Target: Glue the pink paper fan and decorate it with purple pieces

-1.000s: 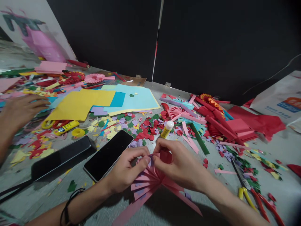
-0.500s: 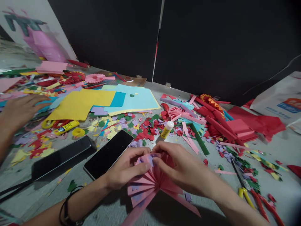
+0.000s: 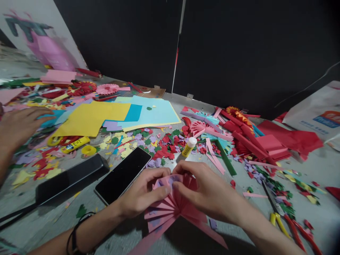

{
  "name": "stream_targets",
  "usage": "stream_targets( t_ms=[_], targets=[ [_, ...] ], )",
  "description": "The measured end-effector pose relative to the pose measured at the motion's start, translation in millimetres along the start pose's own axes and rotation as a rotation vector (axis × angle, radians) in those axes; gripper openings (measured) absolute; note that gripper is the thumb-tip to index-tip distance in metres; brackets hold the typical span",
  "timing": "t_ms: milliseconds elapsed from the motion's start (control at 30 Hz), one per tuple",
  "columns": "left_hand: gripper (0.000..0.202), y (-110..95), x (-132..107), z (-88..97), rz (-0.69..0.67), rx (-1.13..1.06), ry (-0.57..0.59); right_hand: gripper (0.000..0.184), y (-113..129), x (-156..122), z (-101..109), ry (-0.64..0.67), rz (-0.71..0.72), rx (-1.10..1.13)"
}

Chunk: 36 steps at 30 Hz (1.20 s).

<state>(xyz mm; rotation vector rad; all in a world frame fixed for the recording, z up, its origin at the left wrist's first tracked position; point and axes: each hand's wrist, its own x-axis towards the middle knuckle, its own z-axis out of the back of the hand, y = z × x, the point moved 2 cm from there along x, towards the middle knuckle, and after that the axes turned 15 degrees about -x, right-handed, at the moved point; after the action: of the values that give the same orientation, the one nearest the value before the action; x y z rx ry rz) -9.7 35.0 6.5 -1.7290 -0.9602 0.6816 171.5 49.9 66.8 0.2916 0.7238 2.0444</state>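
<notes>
A pleated pink paper fan point(image 3: 166, 210) with purple patches lies on the grey table right in front of me. My left hand point(image 3: 142, 194) pinches its upper left folds. My right hand point(image 3: 205, 191) is closed on the upper right folds, fingertips pressing near the top centre. Both hands meet over the fan's top edge. A glue stick point(image 3: 189, 146) with a white cap lies just beyond my hands.
Two dark phones point(image 3: 123, 174) point(image 3: 70, 177) lie to the left. Another person's hand point(image 3: 18, 125) rests at the far left among paper scraps. Yellow and blue sheets point(image 3: 90, 117), red folded paper point(image 3: 265, 143), and scissors point(image 3: 278, 219) surround the spot.
My hands have lowered the fan toward the table and spread its folds; the small red piece my right hand held a second ago is no longer visible. The other person's hand shifted slightly.
</notes>
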Motion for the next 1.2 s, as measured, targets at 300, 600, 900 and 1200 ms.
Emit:
stream_targets(
  t_ms=[300, 600, 900, 1200],
  targets=[
    [0.032, -1.6, -1.6, 0.6, -0.045, 0.054, -0.006, 0.016, 0.1, 1.8, -0.4, -0.059, 0.04, 0.048],
    [0.025, 8.6, 7.7, 9.1, 0.096, -0.28, -0.223, 0.012, -7.7, 10.8, -5.1, -0.01, 0.018, 0.128],
    [0.035, 11.4, 10.7, 16.5, 0.08, -0.435, -0.108, 0.002, -2.4, 9.6, -14.0, -0.159, -0.029, 0.201],
    [0.028, 6.4, 12.7, 15.9, 0.007, -0.282, -0.055, 0.014, -9.8, -49.0, -13.9, -0.55, -0.107, -0.003]
  ],
)
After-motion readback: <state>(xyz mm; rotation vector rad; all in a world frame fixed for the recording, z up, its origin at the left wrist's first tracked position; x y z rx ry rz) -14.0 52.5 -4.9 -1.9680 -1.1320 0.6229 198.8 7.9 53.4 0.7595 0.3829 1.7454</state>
